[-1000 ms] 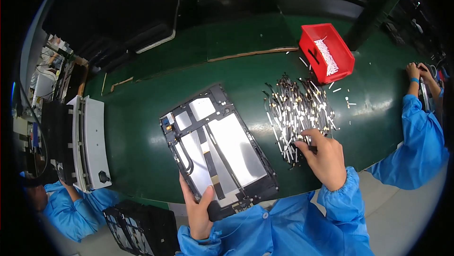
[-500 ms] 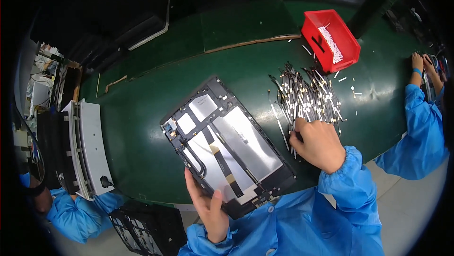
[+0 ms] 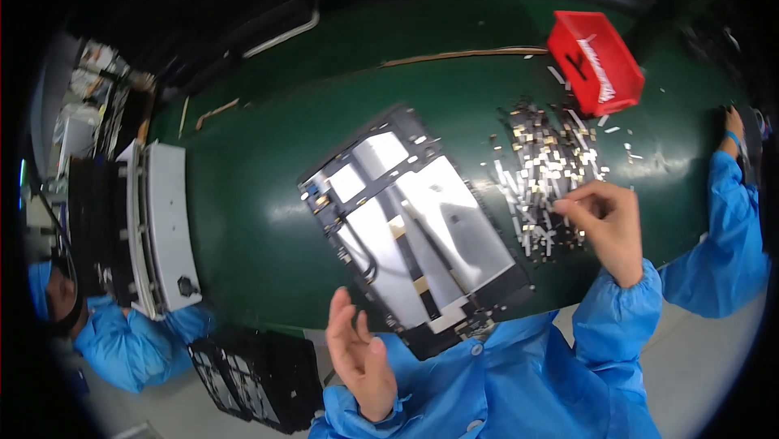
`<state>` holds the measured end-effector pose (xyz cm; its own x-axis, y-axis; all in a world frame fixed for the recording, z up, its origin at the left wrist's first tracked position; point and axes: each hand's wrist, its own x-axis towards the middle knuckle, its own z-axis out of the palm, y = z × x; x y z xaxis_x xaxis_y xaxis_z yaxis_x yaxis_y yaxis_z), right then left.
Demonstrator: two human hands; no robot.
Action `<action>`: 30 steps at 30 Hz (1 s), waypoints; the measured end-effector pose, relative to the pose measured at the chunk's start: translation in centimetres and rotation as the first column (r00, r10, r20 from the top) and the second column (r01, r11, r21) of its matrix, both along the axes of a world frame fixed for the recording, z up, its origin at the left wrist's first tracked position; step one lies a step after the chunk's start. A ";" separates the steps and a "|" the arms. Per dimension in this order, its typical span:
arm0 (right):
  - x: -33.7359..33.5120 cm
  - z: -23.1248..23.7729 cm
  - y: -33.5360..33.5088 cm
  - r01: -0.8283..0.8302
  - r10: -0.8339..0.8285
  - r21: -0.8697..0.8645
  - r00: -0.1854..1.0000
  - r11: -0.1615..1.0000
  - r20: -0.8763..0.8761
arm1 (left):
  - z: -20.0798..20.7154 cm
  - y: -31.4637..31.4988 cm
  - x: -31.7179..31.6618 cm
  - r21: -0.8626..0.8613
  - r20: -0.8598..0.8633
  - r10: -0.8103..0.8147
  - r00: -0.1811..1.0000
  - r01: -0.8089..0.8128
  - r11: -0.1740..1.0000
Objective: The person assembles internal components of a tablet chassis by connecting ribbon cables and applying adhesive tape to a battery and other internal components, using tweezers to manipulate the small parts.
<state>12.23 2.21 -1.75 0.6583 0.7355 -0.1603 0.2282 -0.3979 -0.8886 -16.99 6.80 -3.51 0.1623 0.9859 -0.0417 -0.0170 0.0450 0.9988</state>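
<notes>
An opened tablet (image 3: 458, 220) lies tilted on the green table in front of me, silver panels and dark flat cables showing inside a black frame. By its lower left edge is my left hand (image 3: 361, 362), fingers apart and holding nothing, with a small gap between it and the tablet. My right hand (image 3: 610, 228) hovers at the near right side of a pile of short thin black cables (image 3: 552, 167) with white and gold-coloured ends. Its thumb and forefinger are pinched; anything between them is too small and blurred to make out.
Behind the pile stands a red bin (image 3: 613, 58) holding white strips, with loose strips around it. A rack of white and black panels (image 3: 166, 228) stands at the left. More opened devices (image 3: 251, 374) sit below the table edge. Blue-sleeved co-workers are at both sides.
My left hand has come off the tablet's edge and its fingers have spread. The right hand has lifted back from the pile, still pinched. The whole view has shifted slightly.
</notes>
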 end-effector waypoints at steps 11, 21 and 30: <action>-10.1 5.9 0.3 -0.454 0.524 0.359 0.842 0.816 -0.127 | 2.7 -1.4 0.2 0.062 -0.137 -0.349 0.927 0.360 0.931; -11.8 4.7 0.9 -0.641 0.671 0.200 0.702 0.741 -0.239 | 3.3 -1.6 -0.8 0.030 -0.189 -0.357 0.915 0.369 0.929; -12.6 2.8 2.9 -0.531 0.534 0.198 0.844 0.824 0.042 | 1.5 -2.0 -4.4 -0.299 0.012 -0.366 0.931 0.353 0.887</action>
